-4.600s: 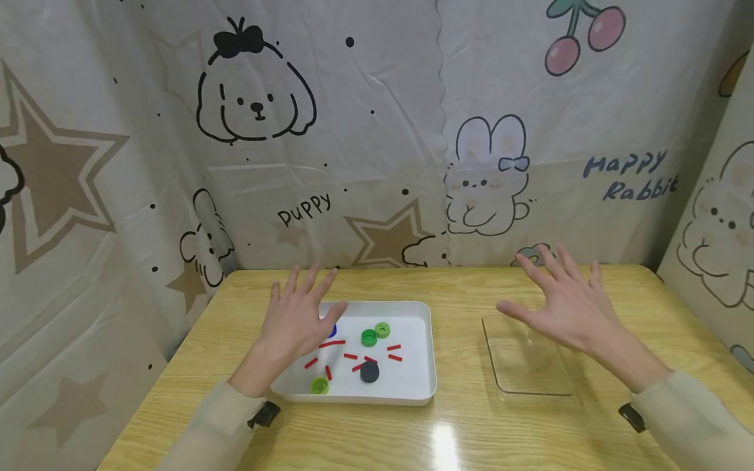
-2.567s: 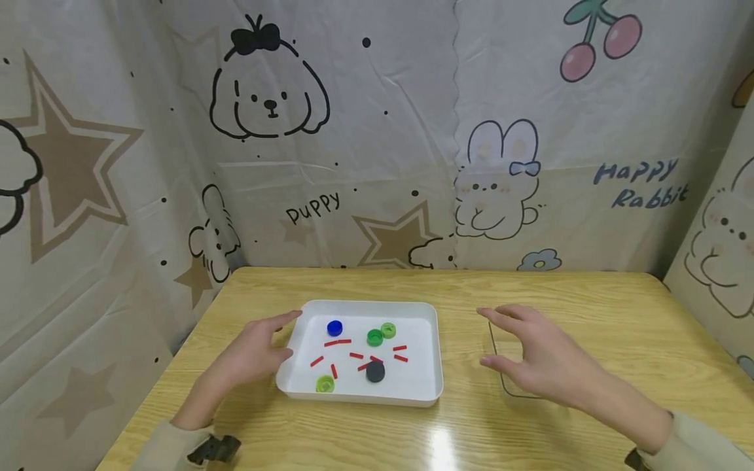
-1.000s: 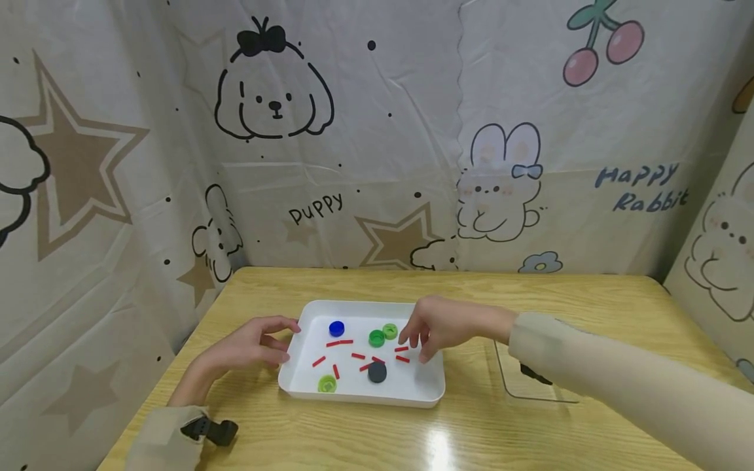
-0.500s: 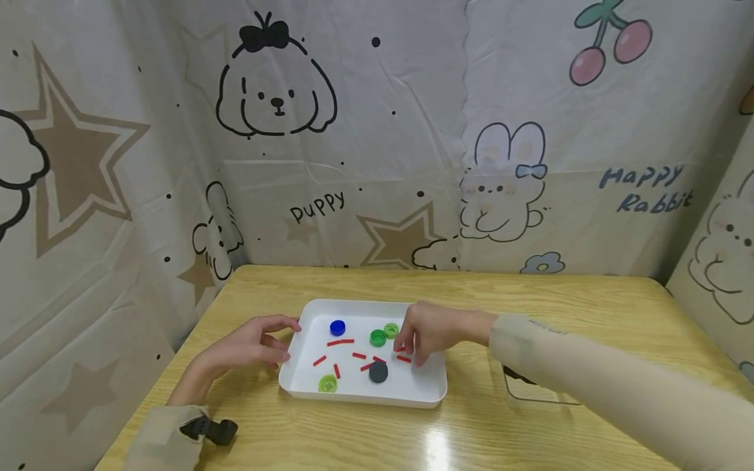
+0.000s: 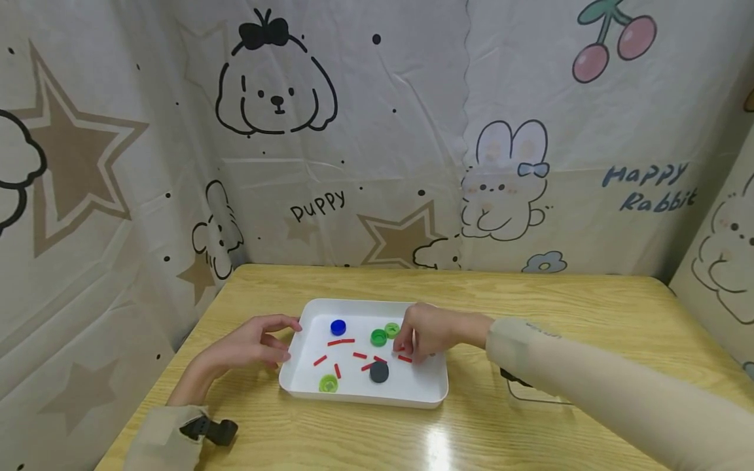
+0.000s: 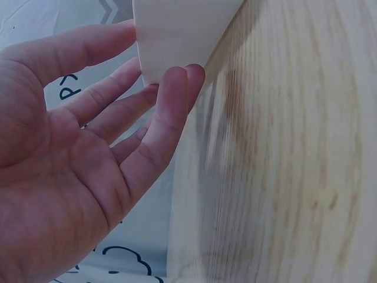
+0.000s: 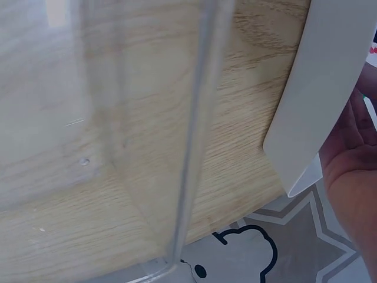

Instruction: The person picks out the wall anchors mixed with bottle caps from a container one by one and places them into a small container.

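The white tray (image 5: 412, 394) holds several short red sticks (image 5: 360, 355) and round caps: a blue cap (image 5: 338, 327), green cap (image 5: 378, 337), two lime caps (image 5: 328, 383) and a dark cap (image 5: 379, 371). My right hand (image 5: 432, 329) reaches over the tray's right side, its thumb and fingers pinching a red stick that they largely cover. In the right wrist view, the tray's wall hides the fingertips. My left hand (image 5: 250, 343) rests its loosely bent fingertips against the tray's left end. The left wrist view shows its fingers (image 6: 171, 106) touching the outer wall.
A clear plastic container (image 7: 191, 118) stands on the wooden table (image 5: 330, 438) to the tray's right, partly behind my right sleeve (image 5: 589, 376) in the head view. A patterned cloth (image 5: 377, 150) hangs behind the table.
My right hand moved left from above the clear container into the tray, then lowered to a red stick, its fingers closing together. My left hand came down to the tray's left end and stayed.
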